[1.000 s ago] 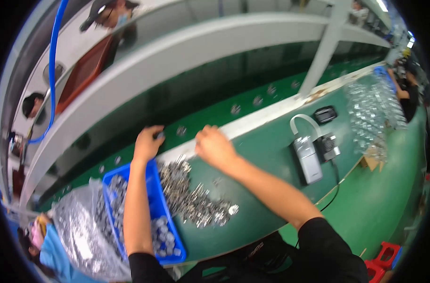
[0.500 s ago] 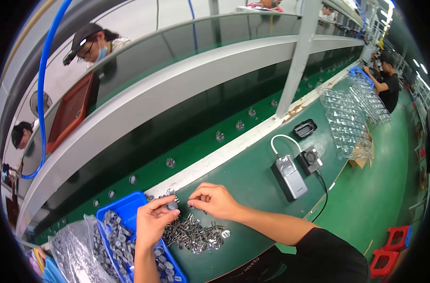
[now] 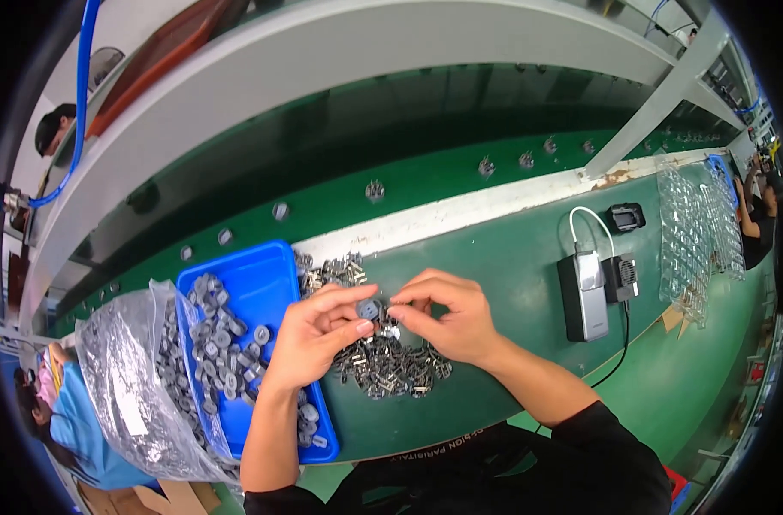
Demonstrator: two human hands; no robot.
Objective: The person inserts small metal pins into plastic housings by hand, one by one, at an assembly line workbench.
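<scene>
Between the thumb and fingers of my left hand is a round grey plastic part with small holes in its face. My right hand is pinched close beside that part; what its fingertips hold, if anything, is too small to make out. Below both hands lies a heap of small metal pin pieces, and a second heap of metal pieces is just beyond them. To the left, partly behind my left forearm, a blue tray holds many loose grey plastic parts.
A clear plastic bag of grey parts leans against the tray. Beyond a white ledge, a green belt carries spaced small parts. A silver-and-black cabled device, an open black case and clear blister trays are rightward.
The head view has turned, bringing the tray and heaps more fully into sight. My right hand has come nearer the grey part in my left hand.
</scene>
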